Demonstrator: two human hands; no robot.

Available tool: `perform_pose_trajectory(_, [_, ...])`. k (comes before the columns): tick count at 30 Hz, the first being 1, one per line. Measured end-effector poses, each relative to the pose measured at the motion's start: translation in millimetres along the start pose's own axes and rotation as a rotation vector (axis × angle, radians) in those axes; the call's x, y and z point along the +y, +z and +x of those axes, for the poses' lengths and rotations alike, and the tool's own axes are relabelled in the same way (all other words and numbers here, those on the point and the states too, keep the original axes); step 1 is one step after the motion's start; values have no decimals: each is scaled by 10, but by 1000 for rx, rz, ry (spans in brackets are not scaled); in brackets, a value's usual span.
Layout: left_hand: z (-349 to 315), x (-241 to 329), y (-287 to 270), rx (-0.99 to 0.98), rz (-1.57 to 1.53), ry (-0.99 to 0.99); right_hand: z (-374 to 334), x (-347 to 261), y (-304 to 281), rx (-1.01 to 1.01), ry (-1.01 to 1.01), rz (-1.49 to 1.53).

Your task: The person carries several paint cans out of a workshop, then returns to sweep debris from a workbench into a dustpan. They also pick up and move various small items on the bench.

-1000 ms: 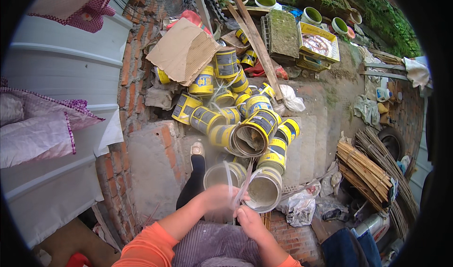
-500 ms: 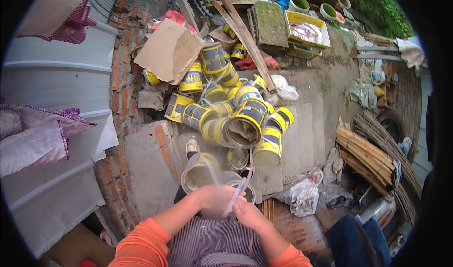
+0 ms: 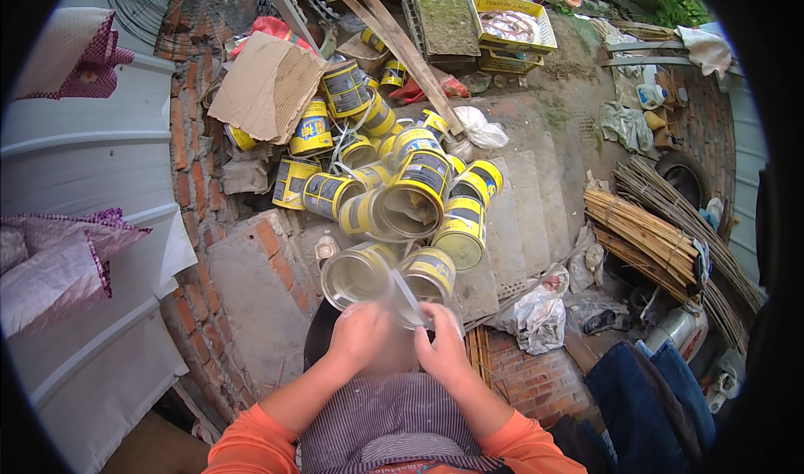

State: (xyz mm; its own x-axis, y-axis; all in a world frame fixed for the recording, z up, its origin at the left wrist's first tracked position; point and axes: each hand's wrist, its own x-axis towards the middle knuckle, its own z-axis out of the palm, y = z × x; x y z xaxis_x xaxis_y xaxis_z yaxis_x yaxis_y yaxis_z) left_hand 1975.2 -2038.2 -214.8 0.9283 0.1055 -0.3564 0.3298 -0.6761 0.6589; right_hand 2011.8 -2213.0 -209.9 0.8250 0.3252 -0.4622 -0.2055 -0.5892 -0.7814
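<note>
Strap of pale translucent plastic hangs between the person's two hands, just in front of the apron, its lower end reaching the fingers of the right hand. Those fingers are slightly bent, thumb a little apart from them; whether they clamp the strap cannot be told. The left hand is beside it, back of the hand upward, fingers curled and blurred by motion, so what they grip cannot be made out either. The hands are near each other, with a gap between them.

Just beyond the hands are an open round metal can with a grey inside, tilted with its mouth toward the person, and, to its right, a yellow-and-grey cylindrical can. The strap crosses in front of the space between these two. Farther off, a large yellow-and-black can lies with its open mouth facing the person, amid a heap of similar yellow cans. A torn sheet of brown cardboard rests over the heap's left part, and a long brown wooden plank slants down behind. The person wears a grey striped apron and orange sleeves.
</note>
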Motion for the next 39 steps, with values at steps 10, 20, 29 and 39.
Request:
perform_pose_trajectory(10, [-167, 673, -24, -616, -17, -18, 82, 143, 52, -454, 989, 1499])
perform_pose_trajectory(20, [711, -1614, -702, 74, -416, -259, 144, 181, 84, -186, 1101, 1191])
perform_pose_trajectory(29, [2360, -4195, -1547, 364, -225, -800, 323, -111, 463, -63, 1155, 1106])
perform_pose_trajectory(39, [3310, -4491, -1696, 709, -459, -790, 634, -331, 743, 123, 1215, 1066])
